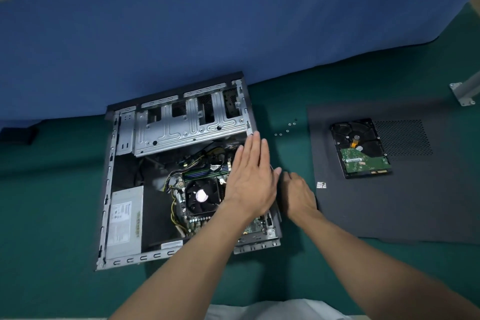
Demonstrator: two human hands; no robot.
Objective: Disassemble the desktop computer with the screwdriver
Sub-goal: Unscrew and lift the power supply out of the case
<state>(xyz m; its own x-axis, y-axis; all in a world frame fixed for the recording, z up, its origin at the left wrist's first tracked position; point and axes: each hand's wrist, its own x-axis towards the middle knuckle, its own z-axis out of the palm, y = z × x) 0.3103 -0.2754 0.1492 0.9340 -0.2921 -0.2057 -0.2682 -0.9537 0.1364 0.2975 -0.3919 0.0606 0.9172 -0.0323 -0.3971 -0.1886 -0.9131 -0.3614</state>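
1. The open grey metal desktop computer case (166, 138) lies left of centre on the green tabletop (52, 189).
2. The left hand (250, 179) is spread flat over the case's right edge, fingers straight.
3. The right hand (298, 195) sits just right of the case with its fingers curled under; whether they hold anything cannot be told.
4. A black hard drive (361, 148) rests on the dark flat side panel (415, 202), far right.

computer case (107, 184) 1 | side panel (389, 205) 1 | hard drive (359, 148) 1 | loose screws (287, 131) 6

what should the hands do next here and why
Probably set the flat left hand down on the case rim to steady it: the hard drive and side panel are already out, the motherboard remains, and no screwdriver is in view.
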